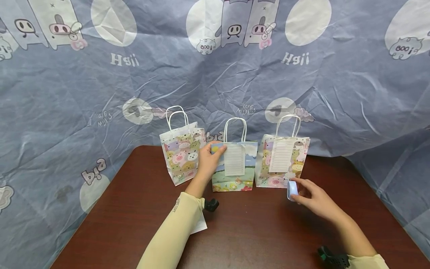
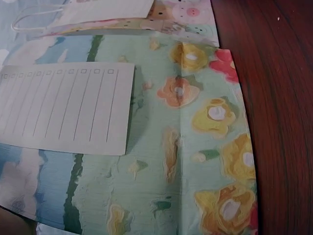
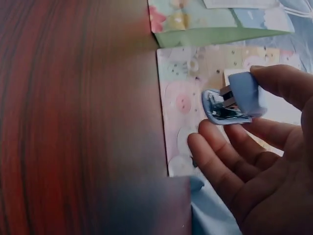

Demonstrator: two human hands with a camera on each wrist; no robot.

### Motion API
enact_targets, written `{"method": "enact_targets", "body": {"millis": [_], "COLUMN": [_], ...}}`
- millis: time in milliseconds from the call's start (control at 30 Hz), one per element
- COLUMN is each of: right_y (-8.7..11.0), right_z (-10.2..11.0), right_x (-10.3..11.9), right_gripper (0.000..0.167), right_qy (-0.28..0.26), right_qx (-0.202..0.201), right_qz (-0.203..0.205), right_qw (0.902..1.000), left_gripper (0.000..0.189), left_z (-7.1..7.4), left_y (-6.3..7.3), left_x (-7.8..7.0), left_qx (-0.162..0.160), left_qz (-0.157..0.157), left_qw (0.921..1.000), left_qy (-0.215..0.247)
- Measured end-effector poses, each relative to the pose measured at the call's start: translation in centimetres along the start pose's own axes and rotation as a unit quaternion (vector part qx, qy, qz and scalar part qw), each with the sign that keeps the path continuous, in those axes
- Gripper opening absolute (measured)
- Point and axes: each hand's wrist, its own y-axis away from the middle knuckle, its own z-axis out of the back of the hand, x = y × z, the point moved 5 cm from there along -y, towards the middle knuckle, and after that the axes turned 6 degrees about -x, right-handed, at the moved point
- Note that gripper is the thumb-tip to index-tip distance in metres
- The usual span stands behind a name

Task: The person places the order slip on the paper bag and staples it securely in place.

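Three paper gift bags with white handles stand at the back of the table. My left hand (image 1: 209, 160) pinches the upper left edge of the middle bag (image 1: 250, 172), its thumb in front beside a lined paper sheet (image 1: 234, 160). Flowers and a blue sky are printed on this bag. In my right hand (image 3: 274, 161) is a small light-blue stapler (image 3: 247, 93), held between thumb and fingers with its front facing the wrist camera. That hand is just in front of the right bag (image 1: 265, 179), which has printed animals and another lined sheet (image 1: 281, 156).
The left bag (image 1: 181, 158), also animal-patterned, leans slightly beside the middle one. A white paper (image 1: 200, 225) lies on the dark wooden table (image 1: 248, 231), partly under my left forearm. Behind the table hangs a blue-grey printed cloth (image 1: 201, 82).
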Motion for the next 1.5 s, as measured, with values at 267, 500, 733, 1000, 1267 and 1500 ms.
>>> {"method": "enact_targets", "body": {"millis": [267,500,733,1000,1267,1500], "right_y": [0.7,1.2,1.5,1.6,1.8,1.7], "right_z": [-0.1,-0.1,-0.2,0.1,0.2,0.3], "right_x": [-2.9,-4.6,-5.6,-5.7,-6.2,-6.0], "right_gripper": [0.058,0.057,0.055,0.058,0.054,0.056], "right_qy": [-0.039,-0.012,-0.006,0.037,-0.019,-0.010], "right_qx": [0.053,0.072,0.083,0.092,0.089,0.068], "right_qz": [-0.081,-0.122,-0.134,-0.129,-0.143,-0.145], "right_qw": [0.9946,0.9899,0.9875,0.9866,0.9855,0.9870], "left_gripper": [0.025,0.024,0.024,0.026,0.027,0.029], "left_z": [-1.3,-1.8,-1.9,-2.0,-2.0,-1.9], "left_y": [-0.7,-1.4,-1.7,-1.9,-2.2,-2.1], "left_x": [0.4,0.8,1.1,1.2,1.4,1.2], "left_qx": [0.015,0.014,0.035,0.048,0.065,0.073], "left_qz": [0.002,0.003,-0.003,-0.002,0.000,-0.013], "left_qw": [0.9999,0.9999,0.9993,0.9988,0.9978,0.9972], "left_qy": [0.006,-0.001,0.010,-0.005,-0.008,0.012]}}
